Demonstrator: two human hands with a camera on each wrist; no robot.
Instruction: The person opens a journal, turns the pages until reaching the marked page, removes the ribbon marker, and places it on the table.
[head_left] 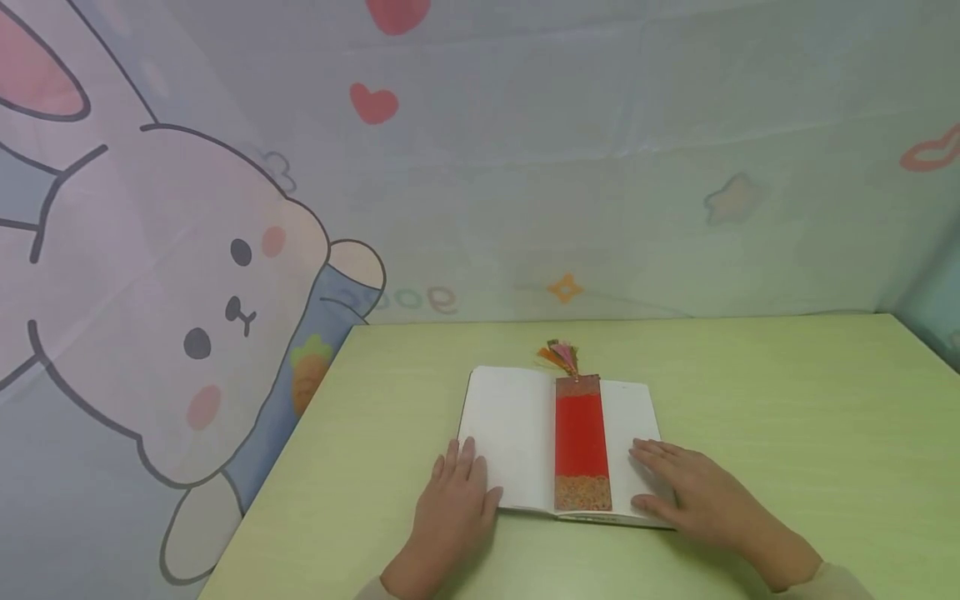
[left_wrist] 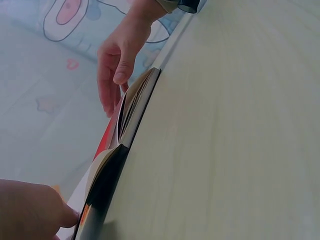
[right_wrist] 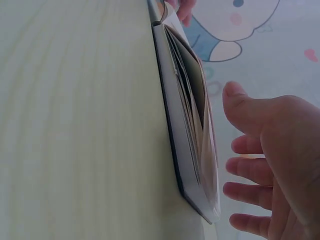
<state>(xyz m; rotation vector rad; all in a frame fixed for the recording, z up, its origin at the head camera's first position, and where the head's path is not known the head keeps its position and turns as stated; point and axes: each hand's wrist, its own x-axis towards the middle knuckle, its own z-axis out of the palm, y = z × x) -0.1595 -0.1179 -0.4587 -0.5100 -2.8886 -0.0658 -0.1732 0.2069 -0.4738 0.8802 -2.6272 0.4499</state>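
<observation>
On the table [head_left: 360, 442] at five o'clock: open book [head_left: 519, 437], red bookmark [head_left: 581, 437] along its fold, presumably page-keeping; at its eight, left hand [head_left: 455, 504], relaxed, perhaps steadying; at four, right hand [head_left: 697, 493], released.

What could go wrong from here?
The red bookmark lies unheld on the open notebook; it could slide if the book tilts. Its tassel sticks out past the top edge and might snag. Some pages gape at the right half's lower edge; pressing could crease them.
</observation>
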